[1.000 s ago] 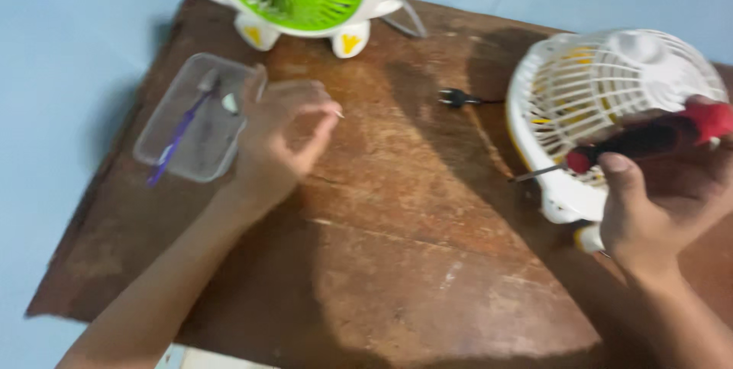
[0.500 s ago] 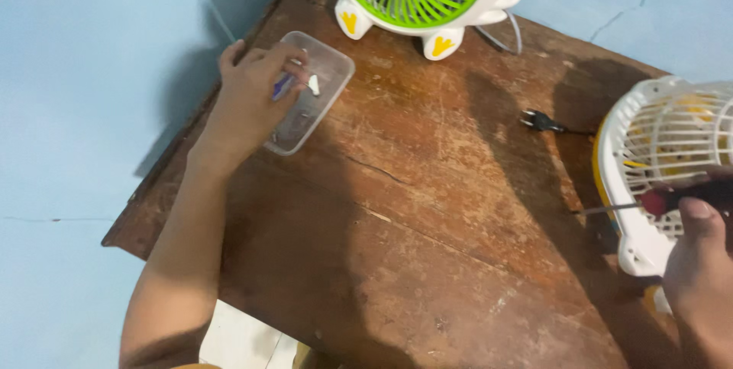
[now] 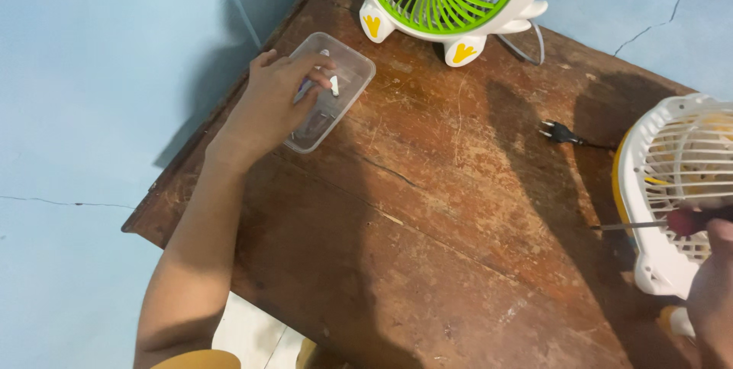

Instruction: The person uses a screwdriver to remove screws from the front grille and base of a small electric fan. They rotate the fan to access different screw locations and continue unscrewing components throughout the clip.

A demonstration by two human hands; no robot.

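Clear plastic tub (image 3: 353, 79) sits under the left hand (image 3: 275, 106), fingers dipped inside, grip unclear; right hand (image 3: 714, 293) grips a red-handled screwdriver (image 3: 672, 222) against the white ribbed fan (image 3: 679, 186).

The left arm stretches forward and up across the frame, bare to the elbow, wrist straight. The left hand (image 3: 279, 102) faces palm down, fingers curled inward with fingertips pinched together. The right hand (image 3: 714, 285) shows only partly at the lower right edge, thumb raised, fingers closed.
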